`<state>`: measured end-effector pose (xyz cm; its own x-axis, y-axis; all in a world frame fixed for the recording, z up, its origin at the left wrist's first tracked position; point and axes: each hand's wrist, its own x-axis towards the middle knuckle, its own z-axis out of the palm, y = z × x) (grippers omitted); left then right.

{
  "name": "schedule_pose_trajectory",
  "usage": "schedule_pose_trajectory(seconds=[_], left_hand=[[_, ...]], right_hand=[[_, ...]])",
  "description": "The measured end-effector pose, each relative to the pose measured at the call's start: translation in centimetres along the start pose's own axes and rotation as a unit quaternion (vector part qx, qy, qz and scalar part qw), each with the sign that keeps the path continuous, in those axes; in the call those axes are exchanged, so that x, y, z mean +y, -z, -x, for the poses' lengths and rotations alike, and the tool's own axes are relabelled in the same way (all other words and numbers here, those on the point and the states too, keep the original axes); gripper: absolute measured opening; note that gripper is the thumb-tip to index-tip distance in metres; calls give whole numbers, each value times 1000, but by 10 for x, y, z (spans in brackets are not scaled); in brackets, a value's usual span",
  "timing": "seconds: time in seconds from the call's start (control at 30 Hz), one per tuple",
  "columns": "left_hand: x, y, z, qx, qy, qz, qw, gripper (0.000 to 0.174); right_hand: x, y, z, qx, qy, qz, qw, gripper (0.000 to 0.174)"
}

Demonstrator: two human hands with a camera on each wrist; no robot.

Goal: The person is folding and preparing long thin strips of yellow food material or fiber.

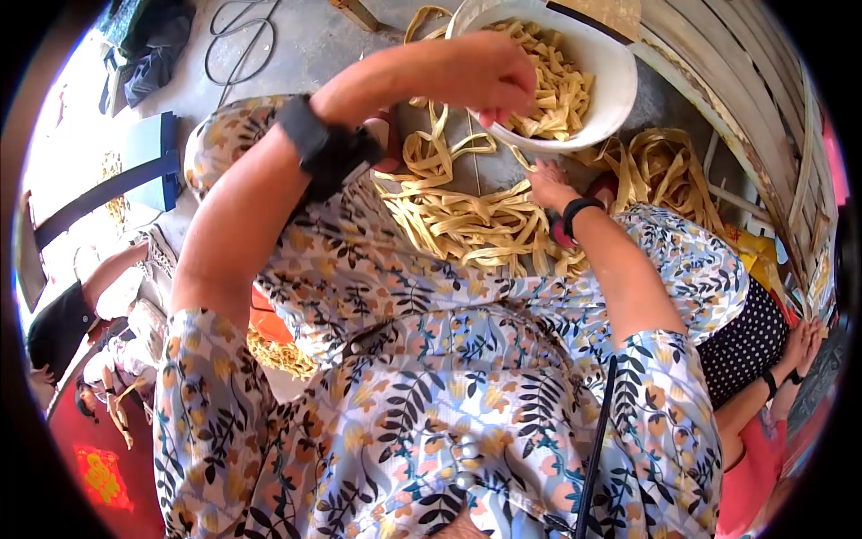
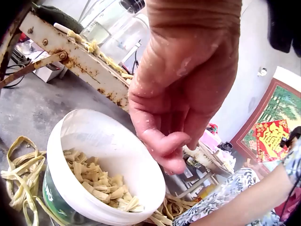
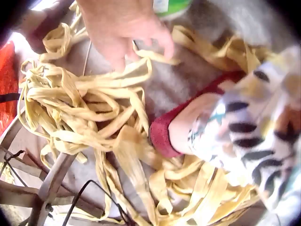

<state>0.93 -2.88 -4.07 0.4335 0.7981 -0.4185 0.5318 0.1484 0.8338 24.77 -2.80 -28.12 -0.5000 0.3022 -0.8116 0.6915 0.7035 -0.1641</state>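
My left hand (image 1: pixel 489 81) hangs over the white bucket (image 1: pixel 615 112), its fingers curled and the thumb against them. In the left wrist view, nothing shows between the fingertips of this hand (image 2: pixel 181 94). Cut pale-yellow pieces (image 2: pixel 96 179) lie inside the tilted-looking bucket. Lower down, my right hand (image 1: pixel 549 184) reaches to the floor beside the bucket. Its fingers pinch a long, flat pale-yellow strip (image 3: pixel 160 58), whose short end sticks out past the thumb. More such strips (image 1: pixel 467 220) lie tangled in a heap between my feet.
More strips (image 1: pixel 669 171) are piled right of the bucket. My red shoe (image 3: pixel 164 134) stands among the strips. A rusty metal frame (image 2: pixel 77 56) is behind the bucket. Another person's hands (image 1: pixel 799 346) show at the far right. A black cable (image 1: pixel 238 45) lies on the floor.
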Motion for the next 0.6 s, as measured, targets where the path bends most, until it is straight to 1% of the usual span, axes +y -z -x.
schedule_pose_trajectory(seconds=[0.1,0.17,0.2,0.23,0.33,0.37,0.43,0.47,0.5,0.53,0.6], left_hand=[[6,0,10,16,-9,11,1000,17],[4,3,11,46,-7,-27,999,17],[2,3,10,60,-3,-44,997,17],[1,3,8,66,8,-57,996,17],[1,4,6,61,28,-49,997,17],[2,2,7,53,29,-38,997,17],[0,1,5,36,39,-13,998,17],[-4,-1,3,57,5,-11,998,17],[-10,-4,-3,78,-29,-13,996,17],[-12,-5,-6,93,-59,-16,994,16],[-11,-3,-8,83,-36,-11,996,18]], right_hand=[[17,-38,-18,46,-15,56,997,35],[35,-75,-44,107,-33,-49,993,26],[39,-88,-51,134,-41,-103,985,25],[28,-54,-26,134,25,5,991,20],[29,-38,-21,140,44,-2,989,23],[33,-45,-25,118,14,-23,993,28],[42,-54,-30,137,-67,-101,983,34],[48,-56,-33,148,-103,-137,974,37],[51,-52,-28,166,-131,-145,967,42],[49,-49,-24,187,-106,-158,964,44],[50,-41,-20,229,-56,-180,955,48]])
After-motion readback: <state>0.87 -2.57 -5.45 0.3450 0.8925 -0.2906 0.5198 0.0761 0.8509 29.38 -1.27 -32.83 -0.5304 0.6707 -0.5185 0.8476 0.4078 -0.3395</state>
